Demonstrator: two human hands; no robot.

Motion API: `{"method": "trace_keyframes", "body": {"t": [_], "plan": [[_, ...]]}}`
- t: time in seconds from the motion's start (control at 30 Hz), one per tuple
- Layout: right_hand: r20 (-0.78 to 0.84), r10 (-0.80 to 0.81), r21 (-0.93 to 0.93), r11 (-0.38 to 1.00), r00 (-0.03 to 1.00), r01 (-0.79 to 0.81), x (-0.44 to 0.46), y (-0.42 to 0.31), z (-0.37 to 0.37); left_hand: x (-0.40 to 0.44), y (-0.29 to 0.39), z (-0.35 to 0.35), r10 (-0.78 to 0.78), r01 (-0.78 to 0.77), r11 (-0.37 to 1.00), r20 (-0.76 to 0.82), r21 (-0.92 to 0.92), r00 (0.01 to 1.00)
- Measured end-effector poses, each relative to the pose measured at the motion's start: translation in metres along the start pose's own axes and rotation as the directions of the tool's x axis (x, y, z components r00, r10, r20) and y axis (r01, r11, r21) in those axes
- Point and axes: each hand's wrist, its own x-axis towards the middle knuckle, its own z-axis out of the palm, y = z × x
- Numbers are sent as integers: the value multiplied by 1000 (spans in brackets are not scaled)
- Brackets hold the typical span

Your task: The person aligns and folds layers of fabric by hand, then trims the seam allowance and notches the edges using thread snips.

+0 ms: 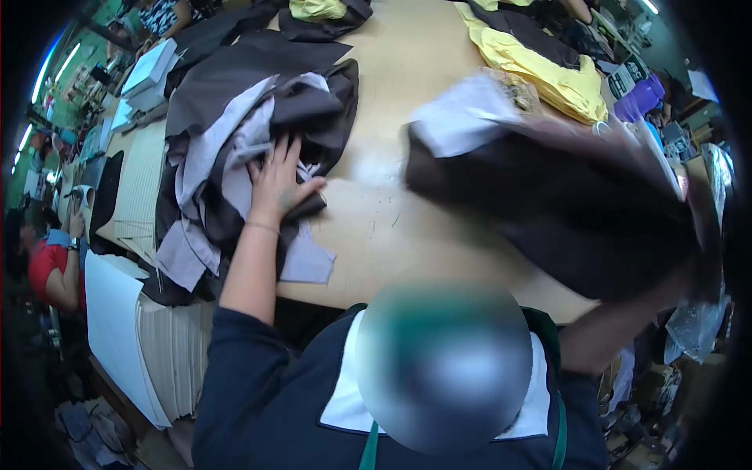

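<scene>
Two masses of dark cloth show, one at each hand. Under the left hand [278, 178] is a heap of dark fabric [227, 86], its long axis running away from the person, from beside the forearm to well beyond the fingertips. That hand lies back upward with fingers spread, pointing away, the thumb stuck out to the right. Left of these fingers a pale lilac strip [196, 160] slants through the heap, its far end leaning right. Nearer the person than the wrist, just right of the forearm, a lilac flap [308, 257] rests on the tabletop [376, 270].

By the right hand [675, 291] a dark cloth piece [540, 196], blurred, stretches lengthwise away and to the left, its far end pointing toward the left hand's side. A white patch [462, 117] sits at that end. The right hand is too smeared to tell whether it pinches the cloth. Farther from it, beyond the dark piece, yellow fabric [540, 74] slants the same way.
</scene>
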Motion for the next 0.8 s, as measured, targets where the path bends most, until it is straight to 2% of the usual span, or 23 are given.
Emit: {"method": "trace_keyframes", "body": {"t": [0.07,0.13,0.2,0.27,0.3,0.33,0.37,0.4,0.47,0.5,0.53,0.57,0.6,0.67,0.7,0.73,0.77,0.8], "plan": [[-59,88,-139,986,994,-96,-10,19,-56,20,-7,-3,12,-12,1000,38,-1,999],[-53,189,-261,945,981,-196,-25,44,-90,32,-2,-7,-54,46,997,134,64,989],[-19,237,-316,920,971,-231,-39,55,-96,32,12,-11,-61,54,996,100,76,993],[19,214,-322,926,977,-197,-41,47,-84,19,45,-29,-62,58,996,70,63,996],[45,190,-316,934,981,-166,-40,38,-71,8,70,-41,27,-36,996,-109,-80,994],[79,160,-306,943,984,-129,-38,28,-58,1,92,-46,170,-240,945,-292,-224,941],[118,131,-293,952,984,-91,-36,18,-45,-6,115,-61,355,-468,811,-340,-352,871],[167,93,-272,961,982,-45,-34,6,-28,-14,139,-63,406,-512,731,-314,-451,858],[281,40,-209,978,959,20,-35,-15,1,-9,163,-33,367,-355,452,-192,-819,910],[336,19,-176,984,942,43,-37,-23,13,-6,173,-29,307,-54,219,17,-974,951],[379,8,-143,989,925,50,-39,-30,22,-2,180,-28,302,268,-34,245,-963,921],[407,-1,-113,992,913,52,-42,-36,30,2,186,-30,352,550,-270,451,-790,820],[417,-7,-86,995,909,47,-44,-39,36,1,191,-36,521,621,-470,371,-627,769],[369,18,-26,1000,929,-9,-47,-36,40,3,197,-37,731,642,-611,-18,-463,682],[314,46,3,999,948,-50,-49,-30,40,-2,196,-47,626,564,-612,96,-555,774],[257,97,24,994,962,-106,-51,-21,36,-4,196,-59,426,428,-619,176,-658,887],[203,156,38,985,967,-167,-55,-9,34,-6,197,-72,196,294,-578,220,-761,955],[159,222,39,972,962,-231,-62,6,27,0,179,-71,79,37,-414,5,-910,997]]}}
